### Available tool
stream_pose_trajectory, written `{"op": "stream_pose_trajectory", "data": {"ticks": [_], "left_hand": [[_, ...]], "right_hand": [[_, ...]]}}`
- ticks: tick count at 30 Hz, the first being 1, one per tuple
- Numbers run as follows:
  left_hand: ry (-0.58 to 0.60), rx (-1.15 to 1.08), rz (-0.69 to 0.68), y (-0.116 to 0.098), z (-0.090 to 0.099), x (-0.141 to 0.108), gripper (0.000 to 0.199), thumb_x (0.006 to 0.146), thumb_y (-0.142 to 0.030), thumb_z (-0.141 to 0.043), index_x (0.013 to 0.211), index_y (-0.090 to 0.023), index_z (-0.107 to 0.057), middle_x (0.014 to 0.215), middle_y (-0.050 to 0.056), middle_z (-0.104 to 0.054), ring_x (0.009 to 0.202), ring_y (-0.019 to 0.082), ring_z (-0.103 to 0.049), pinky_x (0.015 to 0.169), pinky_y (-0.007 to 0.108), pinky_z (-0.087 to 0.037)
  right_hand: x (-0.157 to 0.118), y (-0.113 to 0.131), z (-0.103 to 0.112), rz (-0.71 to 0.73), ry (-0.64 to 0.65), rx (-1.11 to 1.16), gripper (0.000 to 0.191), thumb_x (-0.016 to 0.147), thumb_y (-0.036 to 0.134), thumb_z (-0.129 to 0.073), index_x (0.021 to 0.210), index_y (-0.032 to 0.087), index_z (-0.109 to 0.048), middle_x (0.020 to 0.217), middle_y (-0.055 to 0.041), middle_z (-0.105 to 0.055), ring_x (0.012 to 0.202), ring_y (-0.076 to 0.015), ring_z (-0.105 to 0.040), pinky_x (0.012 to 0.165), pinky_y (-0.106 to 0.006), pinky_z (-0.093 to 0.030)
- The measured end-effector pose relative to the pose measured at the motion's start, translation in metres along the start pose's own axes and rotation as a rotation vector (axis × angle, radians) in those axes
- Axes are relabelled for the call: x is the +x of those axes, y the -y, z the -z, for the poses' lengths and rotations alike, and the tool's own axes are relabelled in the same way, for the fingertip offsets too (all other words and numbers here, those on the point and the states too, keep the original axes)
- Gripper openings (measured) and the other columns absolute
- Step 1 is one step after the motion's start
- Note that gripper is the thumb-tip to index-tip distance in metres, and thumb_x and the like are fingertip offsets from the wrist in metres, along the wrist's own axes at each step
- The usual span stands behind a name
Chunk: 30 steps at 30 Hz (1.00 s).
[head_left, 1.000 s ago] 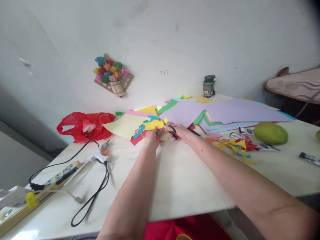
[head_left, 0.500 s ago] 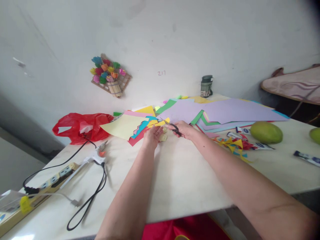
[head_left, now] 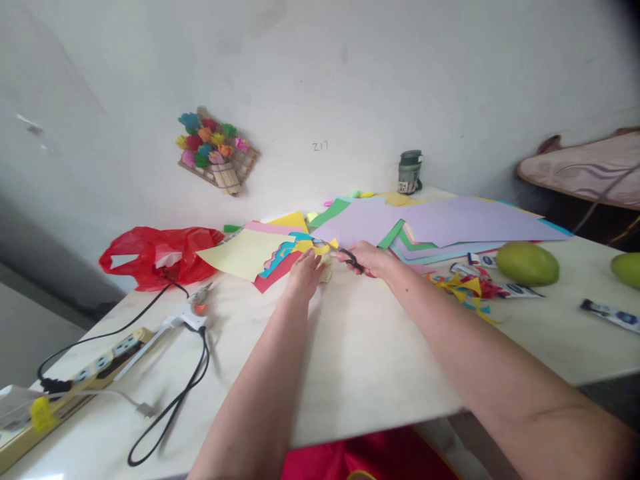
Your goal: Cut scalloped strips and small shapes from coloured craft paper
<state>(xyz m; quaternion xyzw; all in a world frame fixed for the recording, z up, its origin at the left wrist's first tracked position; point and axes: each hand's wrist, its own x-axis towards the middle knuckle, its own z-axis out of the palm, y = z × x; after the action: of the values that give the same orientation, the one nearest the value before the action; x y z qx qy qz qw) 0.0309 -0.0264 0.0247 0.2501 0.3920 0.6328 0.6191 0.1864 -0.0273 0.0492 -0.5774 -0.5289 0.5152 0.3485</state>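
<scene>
1. The yellow paper (head_left: pixel 304 246) is near the middle of the table (head_left: pixel 370 360), just beyond the fingers. A second ago it showed as a broad, wavy-edged face; now it shows as a narrower shape, so it has probably been turned or tilted for another cut.

2. The left hand (head_left: pixel 304 272) appears to pinch the paper's near edge. Half a second ago its palm was more exposed; now the fingers curl over further, which seems to steady the sheet.

3. The right hand (head_left: pixel 369 259) is wrapped around the handles of the scissors (head_left: pixel 353 261). Half a second ago a blade stood out clearly toward the far left; now the blades are blurred beside the paper's right end. Whether they touch it, I cannot tell. Trimming looks unfinished.

4. Just left lie the wavy blue paper (head_left: pixel 280 259) and a red sheet (head_left: pixel 273 277), apparently unaffected.

5. Farther right, the yellow scraps (head_left: pixel 460 285) sit near the green fruit (head_left: pixel 527 264); no fresh offcut is evident there.
</scene>
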Motion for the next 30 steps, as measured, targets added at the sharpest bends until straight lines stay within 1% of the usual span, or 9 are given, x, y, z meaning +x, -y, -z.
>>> {"op": "stream_pose_trajectory", "data": {"ticks": [6,11,17,19,21,23,25,27,30], "left_hand": [[-0.018,0.116,-0.071,0.004,0.005,0.004,0.008,0.081,-0.008,-0.063,0.086,-0.013,-0.064,0.09,0.007,-0.067,0.083,0.013,-0.065,0.087,0.028,-0.051],[-0.074,0.192,-0.134,0.007,0.013,0.016,0.022,0.073,-0.009,-0.07,0.094,-0.012,-0.066,0.089,0.008,-0.069,0.082,0.016,-0.067,0.083,0.029,-0.053],[-0.182,0.319,-0.249,0.003,0.018,0.023,0.03,0.068,-0.008,-0.07,0.097,-0.012,-0.067,0.086,0.006,-0.067,0.075,0.015,-0.066,0.072,0.027,-0.051],[-0.158,0.351,-0.31,0.001,0.019,0.023,0.038,0.066,-0.007,-0.069,0.103,-0.013,-0.065,0.085,0.004,-0.067,0.076,0.015,-0.065,0.072,0.026,-0.05],[-0.073,0.342,-0.347,0.0,0.02,0.023,0.054,0.066,-0.006,-0.067,0.119,-0.013,-0.059,0.083,0.002,-0.066,0.075,0.014,-0.065,0.073,0.026,-0.05],[0.026,0.318,-0.339,0.0,0.022,0.023,0.075,0.066,-0.005,-0.067,0.136,-0.013,-0.044,0.081,0.001,-0.066,0.072,0.014,-0.065,0.072,0.027,-0.05],[0.084,0.313,-0.308,0.0,0.024,0.023,0.088,0.065,-0.006,-0.068,0.145,-0.014,-0.032,0.08,0.001,-0.067,0.069,0.015,-0.066,0.071,0.028,-0.05],[0.09,0.313,-0.289,0.0,0.026,0.024,0.088,0.064,-0.009,-0.071,0.143,-0.015,-0.034,0.081,0.002,-0.069,0.069,0.016,-0.067,0.072,0.029,-0.05],[0.117,0.292,-0.272,-0.001,0.025,0.023,0.063,0.063,-0.014,-0.075,0.122,-0.015,-0.054,0.082,0.004,-0.07,0.073,0.018,-0.068,0.074,0.031,-0.05]], "right_hand": [[-0.005,0.005,-0.001,-0.048,0.026,-0.044,0.029,0.078,0.031,-0.076,0.066,0.012,-0.057,0.041,0.0043,-0.048,0.03,-0.0033,-0.038,0.028,-0.015,-0.019],[-0.016,0.013,-0.004,-0.053,0.02,-0.084,0.032,0.08,0.024,-0.074,0.06,0.015,-0.05,0.037,0.0051,-0.045,0.03,-0.0038,-0.037,0.028,-0.015,-0.021],[-0.006,0.005,0.002,-0.057,0.046,-0.162,0.036,0.078,0.037,-0.075,0.063,0.016,-0.051,0.039,0.0016,-0.05,0.031,-0.0061,-0.041,0.027,-0.017,-0.019],[0.0,0.001,0.005,-0.025,0.073,-0.124,0.036,0.077,0.044,-0.074,0.069,0.015,-0.054,0.044,0.0004,-0.053,0.033,-0.0077,-0.046,0.027,-0.017,-0.02],[0.004,-0.002,0.01,0.004,0.095,-0.074,0.039,0.077,0.05,-0.073,0.077,0.014,-0.057,0.048,-0.0001,-0.056,0.035,-0.0086,-0.049,0.027,-0.017,-0.022],[0.005,-0.002,0.014,0.026,0.116,-0.03,0.042,0.078,0.054,-0.07,0.082,0.014,-0.057,0.051,-0.0006,-0.058,0.036,-0.0089,-0.05,0.027,-0.017,-0.024],[0.004,-0.003,0.018,0.04,0.142,0.005,0.044,0.081,0.056,-0.066,0.085,0.014,-0.056,0.054,-0.0015,-0.059,0.037,-0.0094,-0.052,0.028,-0.017,-0.026],[0.004,-0.004,0.021,0.05,0.173,0.031,0.045,0.082,0.058,-0.063,0.086,0.014,-0.055,0.056,-0.003,-0.061,0.039,-0.0103,-0.054,0.029,-0.017,-0.028],[0.006,-0.007,0.022,0.069,0.229,0.05,0.046,0.082,0.059,-0.062,0.089,0.014,-0.055,0.058,-0.0054,-0.064,0.042,-0.0114,-0.057,0.03,-0.016,-0.03]]}}
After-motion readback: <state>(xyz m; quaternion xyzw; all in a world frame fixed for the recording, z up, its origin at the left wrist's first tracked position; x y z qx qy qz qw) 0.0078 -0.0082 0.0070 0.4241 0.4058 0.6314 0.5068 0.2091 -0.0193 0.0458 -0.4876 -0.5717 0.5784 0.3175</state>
